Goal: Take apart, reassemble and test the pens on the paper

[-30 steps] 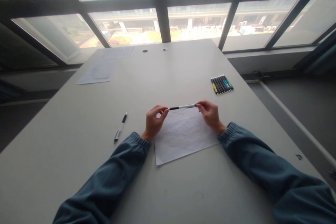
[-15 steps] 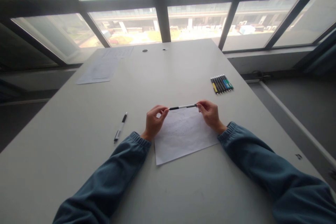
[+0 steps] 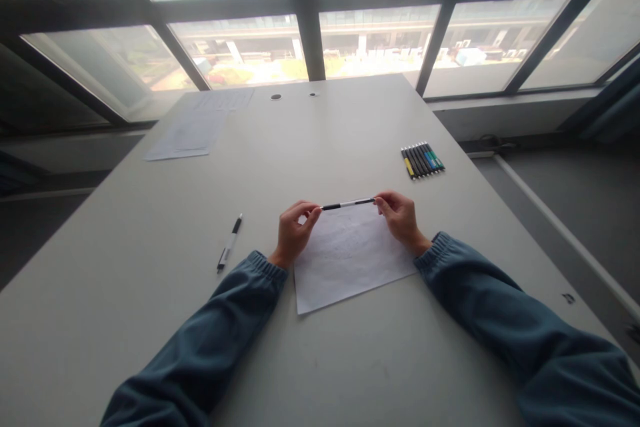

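Observation:
A black-and-white pen point(image 3: 348, 204) is stretched lengthwise between my two hands, above the far edge of a white sheet of paper point(image 3: 350, 253). My left hand point(image 3: 295, 230) pinches its black end between thumb and fingers. At the other end, the thumb and fingers of my right hand point(image 3: 400, 217) are closed on the tip. Faint marks show on the creased sheet, which lies partly beneath both hands. A second black-and-white pen point(image 3: 230, 243) rests on the table to the left of my left hand.
Several pens point(image 3: 423, 160) with black, yellow, blue and green parts lie side by side at the right of the white table point(image 3: 310, 147). Sheets of paper point(image 3: 187, 130) lie at the far left. A small dark object point(image 3: 569, 298) sits near the right edge. Windows stand behind the table.

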`<state>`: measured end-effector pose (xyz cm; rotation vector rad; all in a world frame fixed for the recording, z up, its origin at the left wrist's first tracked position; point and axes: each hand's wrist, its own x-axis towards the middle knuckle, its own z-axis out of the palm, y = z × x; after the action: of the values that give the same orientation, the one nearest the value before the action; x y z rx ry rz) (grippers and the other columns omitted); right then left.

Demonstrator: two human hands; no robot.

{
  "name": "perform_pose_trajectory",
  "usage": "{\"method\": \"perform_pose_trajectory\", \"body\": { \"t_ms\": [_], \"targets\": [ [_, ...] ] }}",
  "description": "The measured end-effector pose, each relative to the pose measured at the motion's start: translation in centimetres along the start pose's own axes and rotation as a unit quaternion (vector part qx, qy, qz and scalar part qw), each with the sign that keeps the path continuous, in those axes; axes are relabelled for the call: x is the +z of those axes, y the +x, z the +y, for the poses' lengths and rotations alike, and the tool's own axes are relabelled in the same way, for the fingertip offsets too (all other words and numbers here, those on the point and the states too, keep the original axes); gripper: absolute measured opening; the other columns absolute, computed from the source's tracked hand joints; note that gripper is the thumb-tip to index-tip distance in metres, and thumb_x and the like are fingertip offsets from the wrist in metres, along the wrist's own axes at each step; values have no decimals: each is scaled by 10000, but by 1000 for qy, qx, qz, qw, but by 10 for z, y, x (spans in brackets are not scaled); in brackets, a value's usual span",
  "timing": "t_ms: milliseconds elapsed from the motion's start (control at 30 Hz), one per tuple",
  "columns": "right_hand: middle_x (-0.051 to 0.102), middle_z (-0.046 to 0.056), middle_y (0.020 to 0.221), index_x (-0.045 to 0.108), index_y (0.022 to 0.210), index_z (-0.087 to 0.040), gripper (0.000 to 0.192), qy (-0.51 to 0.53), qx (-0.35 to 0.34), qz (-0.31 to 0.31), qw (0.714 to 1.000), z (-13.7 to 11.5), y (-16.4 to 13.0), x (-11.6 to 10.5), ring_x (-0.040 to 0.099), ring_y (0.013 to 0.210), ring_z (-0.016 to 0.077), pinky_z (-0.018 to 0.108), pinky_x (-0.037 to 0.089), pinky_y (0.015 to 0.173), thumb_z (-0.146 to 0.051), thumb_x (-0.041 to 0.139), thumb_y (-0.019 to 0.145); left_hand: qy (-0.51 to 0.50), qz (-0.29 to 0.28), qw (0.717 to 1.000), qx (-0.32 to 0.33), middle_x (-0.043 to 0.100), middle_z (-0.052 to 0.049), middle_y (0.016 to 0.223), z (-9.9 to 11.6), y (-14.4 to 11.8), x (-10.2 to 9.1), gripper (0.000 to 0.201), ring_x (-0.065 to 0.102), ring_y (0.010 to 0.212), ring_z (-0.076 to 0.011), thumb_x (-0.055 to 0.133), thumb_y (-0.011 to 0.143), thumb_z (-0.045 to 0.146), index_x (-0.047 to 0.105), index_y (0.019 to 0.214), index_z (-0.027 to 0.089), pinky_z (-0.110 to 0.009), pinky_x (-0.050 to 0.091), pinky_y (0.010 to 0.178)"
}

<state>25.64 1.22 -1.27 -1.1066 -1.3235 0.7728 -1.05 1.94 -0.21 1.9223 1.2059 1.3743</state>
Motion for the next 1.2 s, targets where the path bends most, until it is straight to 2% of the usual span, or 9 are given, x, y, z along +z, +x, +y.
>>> {"method": "perform_pose_trajectory", "body": {
  "t_ms": [833,1200],
  "targets": [
    [623,-4,636,684,786,-175,275,-4,-7,-6,1000,-4,0,0,547,560,121,257,445,556,-423,664,903,-6,-14,1000,-19,695,-47,782,0,0,-1,273,618,715,-150,648,927,400,712,779,180,-273,479,683],
    [627,4,634,675,760,-181,348,-14,6,-13,1000,-6,-1,0,544,555,131,272,460,565,-499,651,900,-12,-17,1000,-23,697,-54,774,-1,0,-1,312,626,716,-158,633,932,432,709,764,180,-276,483,674]
  ]
}}
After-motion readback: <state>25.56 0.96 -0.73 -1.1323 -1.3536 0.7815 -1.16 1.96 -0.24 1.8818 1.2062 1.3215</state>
